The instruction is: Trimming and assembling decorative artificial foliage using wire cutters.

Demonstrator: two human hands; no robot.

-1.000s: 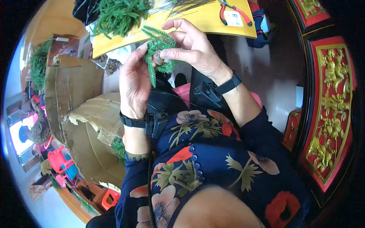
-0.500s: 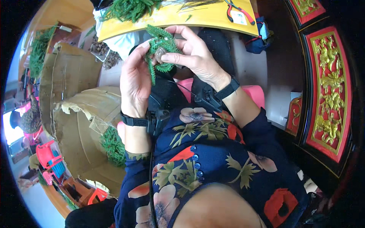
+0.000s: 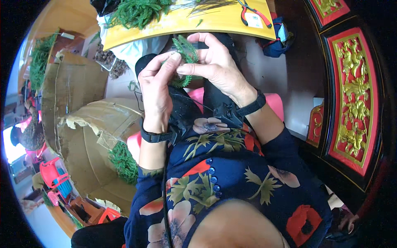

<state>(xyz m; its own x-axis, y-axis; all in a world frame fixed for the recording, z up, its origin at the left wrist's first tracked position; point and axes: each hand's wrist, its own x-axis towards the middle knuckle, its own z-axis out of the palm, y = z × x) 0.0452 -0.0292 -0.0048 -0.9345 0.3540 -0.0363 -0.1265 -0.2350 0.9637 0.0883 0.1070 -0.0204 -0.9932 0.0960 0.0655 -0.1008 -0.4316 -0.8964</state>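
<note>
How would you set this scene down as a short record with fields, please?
Left hand: the left hand has thumb and fingertips together at the left of a green sprig; anything between them is hidden
Right hand: the right hand holds the green sprig between thumb and fingers
Table: yellow table bearing a greenery pile and red-handled pliers
Left side: open cardboard box with greenery inside
Right side: gold-and-red carved panel
</note>
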